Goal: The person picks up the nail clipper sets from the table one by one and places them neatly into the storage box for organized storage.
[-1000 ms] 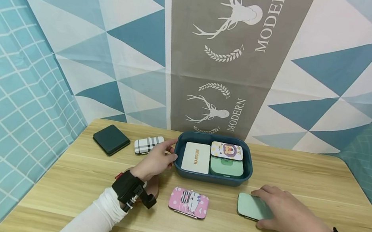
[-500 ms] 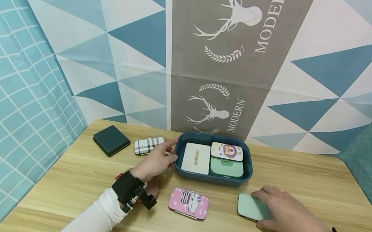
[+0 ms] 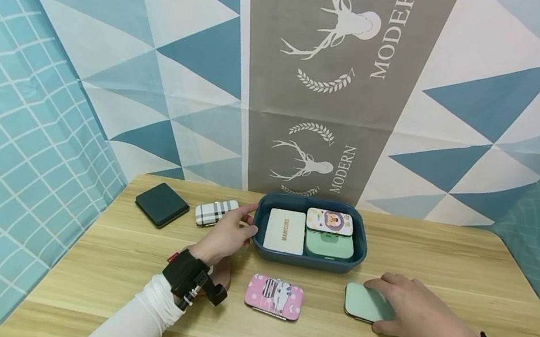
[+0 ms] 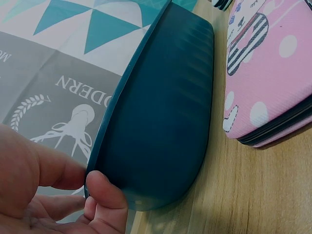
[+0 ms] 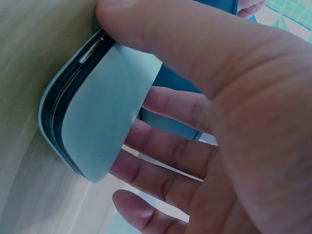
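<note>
My left hand (image 3: 227, 233) pinches the left rim of a dark blue plastic tray (image 3: 305, 260), thumb and fingers meeting at its edge in the left wrist view. Inside the tray lie a white case marked MANICURE (image 3: 285, 231), a mint green case (image 3: 329, 246) and a small lion-print case (image 3: 330, 220) overlapping its back. Off to the right, my right hand (image 3: 418, 313) grips a second mint green case (image 5: 100, 112) by opposite edges; its metal clasp and dark side seam show in the right wrist view. The palm covers part of that case in the head view.
A pink cat-print case (image 3: 274, 297) lies in front of the tray. To the left are a plaid case (image 3: 214, 212) and a dark green square case (image 3: 162, 205). A pinkish object (image 3: 221, 275) is mostly hidden under my left wrist. A patterned cloth wall (image 3: 312, 99) stands behind the table.
</note>
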A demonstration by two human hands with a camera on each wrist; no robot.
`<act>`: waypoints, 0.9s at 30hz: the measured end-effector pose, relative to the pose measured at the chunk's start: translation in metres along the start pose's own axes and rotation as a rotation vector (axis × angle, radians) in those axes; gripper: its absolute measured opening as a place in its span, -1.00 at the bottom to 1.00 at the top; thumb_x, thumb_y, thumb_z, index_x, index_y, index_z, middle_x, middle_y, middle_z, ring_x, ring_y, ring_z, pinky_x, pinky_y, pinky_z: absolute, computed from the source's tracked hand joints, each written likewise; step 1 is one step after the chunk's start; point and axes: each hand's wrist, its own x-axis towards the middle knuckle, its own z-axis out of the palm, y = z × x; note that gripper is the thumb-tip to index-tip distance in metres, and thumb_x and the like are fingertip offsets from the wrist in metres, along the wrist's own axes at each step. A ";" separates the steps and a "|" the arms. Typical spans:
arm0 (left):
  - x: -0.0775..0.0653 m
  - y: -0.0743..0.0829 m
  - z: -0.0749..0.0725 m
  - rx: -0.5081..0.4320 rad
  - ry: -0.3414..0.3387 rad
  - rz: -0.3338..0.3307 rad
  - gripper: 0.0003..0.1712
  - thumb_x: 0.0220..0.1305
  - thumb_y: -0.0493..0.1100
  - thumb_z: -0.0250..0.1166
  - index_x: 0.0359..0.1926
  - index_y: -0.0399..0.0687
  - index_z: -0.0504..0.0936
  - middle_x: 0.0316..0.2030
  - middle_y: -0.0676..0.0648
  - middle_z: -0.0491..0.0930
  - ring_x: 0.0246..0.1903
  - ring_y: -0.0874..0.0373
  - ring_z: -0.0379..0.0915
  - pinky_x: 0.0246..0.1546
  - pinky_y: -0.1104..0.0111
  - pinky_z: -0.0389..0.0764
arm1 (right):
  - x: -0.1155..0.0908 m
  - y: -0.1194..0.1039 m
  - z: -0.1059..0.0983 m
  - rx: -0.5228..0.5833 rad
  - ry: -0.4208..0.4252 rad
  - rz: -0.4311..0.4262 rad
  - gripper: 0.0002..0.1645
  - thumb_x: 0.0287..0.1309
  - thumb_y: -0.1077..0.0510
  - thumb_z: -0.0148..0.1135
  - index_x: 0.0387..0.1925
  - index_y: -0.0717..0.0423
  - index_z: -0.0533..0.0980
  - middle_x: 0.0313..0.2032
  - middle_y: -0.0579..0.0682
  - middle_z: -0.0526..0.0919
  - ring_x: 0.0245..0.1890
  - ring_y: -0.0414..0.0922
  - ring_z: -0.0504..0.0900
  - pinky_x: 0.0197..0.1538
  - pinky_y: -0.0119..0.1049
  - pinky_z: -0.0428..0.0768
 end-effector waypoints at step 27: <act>-0.001 -0.002 -0.001 0.010 -0.003 0.014 -0.35 0.36 -0.35 0.10 0.43 -0.09 0.20 -0.15 -0.19 0.36 -0.44 -0.02 0.44 -0.36 0.05 0.55 | 0.000 -0.001 -0.002 -0.014 0.002 -0.011 -0.24 -0.22 -0.22 0.50 0.08 -0.08 0.53 -0.09 -0.17 0.52 -0.26 -0.27 0.44 -0.21 -0.17 0.47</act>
